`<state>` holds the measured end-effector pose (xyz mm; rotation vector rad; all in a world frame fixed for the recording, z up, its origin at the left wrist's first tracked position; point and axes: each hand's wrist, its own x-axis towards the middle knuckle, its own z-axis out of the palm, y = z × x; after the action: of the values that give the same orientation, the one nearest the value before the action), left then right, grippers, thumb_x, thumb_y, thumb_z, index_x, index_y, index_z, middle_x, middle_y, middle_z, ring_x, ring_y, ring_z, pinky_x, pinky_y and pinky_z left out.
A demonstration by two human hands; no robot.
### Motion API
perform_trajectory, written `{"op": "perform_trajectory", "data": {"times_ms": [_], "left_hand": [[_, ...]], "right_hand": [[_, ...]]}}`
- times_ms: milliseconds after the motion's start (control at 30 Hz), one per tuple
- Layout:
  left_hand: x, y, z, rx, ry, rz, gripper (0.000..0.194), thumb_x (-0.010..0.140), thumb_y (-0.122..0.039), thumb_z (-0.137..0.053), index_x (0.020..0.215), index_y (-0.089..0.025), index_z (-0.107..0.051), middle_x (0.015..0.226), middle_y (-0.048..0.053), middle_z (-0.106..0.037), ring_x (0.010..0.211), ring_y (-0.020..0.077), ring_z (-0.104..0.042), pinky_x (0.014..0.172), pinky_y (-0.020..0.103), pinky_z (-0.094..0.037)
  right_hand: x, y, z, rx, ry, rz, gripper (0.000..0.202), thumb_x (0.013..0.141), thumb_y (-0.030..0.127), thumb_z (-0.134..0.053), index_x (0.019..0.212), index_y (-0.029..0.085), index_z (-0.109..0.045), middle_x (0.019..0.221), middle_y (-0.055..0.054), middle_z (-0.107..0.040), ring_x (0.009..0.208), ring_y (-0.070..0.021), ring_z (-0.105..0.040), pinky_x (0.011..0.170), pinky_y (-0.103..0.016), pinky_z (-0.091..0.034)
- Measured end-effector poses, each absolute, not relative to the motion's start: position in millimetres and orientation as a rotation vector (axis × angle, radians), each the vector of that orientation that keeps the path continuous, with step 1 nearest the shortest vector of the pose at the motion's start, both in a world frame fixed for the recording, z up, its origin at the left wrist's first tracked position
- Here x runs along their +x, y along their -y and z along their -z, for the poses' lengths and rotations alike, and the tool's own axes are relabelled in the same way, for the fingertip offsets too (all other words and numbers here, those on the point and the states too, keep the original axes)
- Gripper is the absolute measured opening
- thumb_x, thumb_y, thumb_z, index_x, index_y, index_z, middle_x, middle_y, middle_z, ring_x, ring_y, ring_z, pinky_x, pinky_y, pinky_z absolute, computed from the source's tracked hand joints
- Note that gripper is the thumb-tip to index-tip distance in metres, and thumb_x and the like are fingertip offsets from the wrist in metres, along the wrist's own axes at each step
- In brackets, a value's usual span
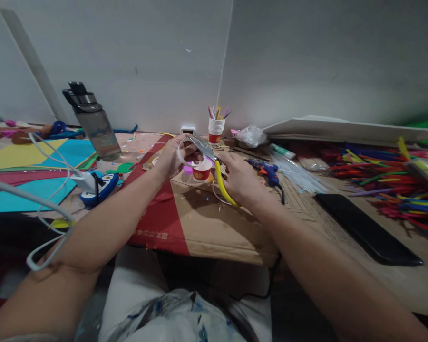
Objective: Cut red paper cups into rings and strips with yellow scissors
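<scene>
My left hand (176,154) is closed around a thin, curved white strip (181,156) that looks like paper and forms a loop. In my right hand (237,173) is a pair of scissors with yellow handles (221,184). Their metal blades point left and reach up to the fingers of my left hand, beside the strip. Whether the blades touch the strip, I cannot tell. Just below both hands, a red and white paper cup (201,175) stands on the cardboard (217,228), partly hidden by the strip and fingers.
Behind are stacked paper cups (216,127) holding pens. A blue glue gun (270,172), glue sticks (301,172), a black phone (367,228) and pipe cleaners (385,175) lie right. Left are a water bottle (98,128), coloured sheets (24,190) and a blue power strip (99,190) with cables.
</scene>
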<state>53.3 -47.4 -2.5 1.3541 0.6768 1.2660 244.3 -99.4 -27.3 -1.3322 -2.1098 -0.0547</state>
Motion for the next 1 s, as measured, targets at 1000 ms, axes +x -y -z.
{"op": "perform_trajectory", "data": {"times_ms": [1000], "left_hand": [[56,54,-2,1.309,-0.664,-1.21,0.027,0.076,-0.029,-0.079,0.08,-0.014,-0.057,0.06,-0.002,-0.061,0.051,0.0084,-0.06,0.05,0.018,-0.044]], "right_hand": [[244,98,30,-1.339,2.104,0.074,0.043,0.087,0.031,-0.056,0.128,0.019,-0.059,0.113,-0.017,-0.064,0.093,-0.0283,-0.06,0.076,-0.038,-0.048]]}}
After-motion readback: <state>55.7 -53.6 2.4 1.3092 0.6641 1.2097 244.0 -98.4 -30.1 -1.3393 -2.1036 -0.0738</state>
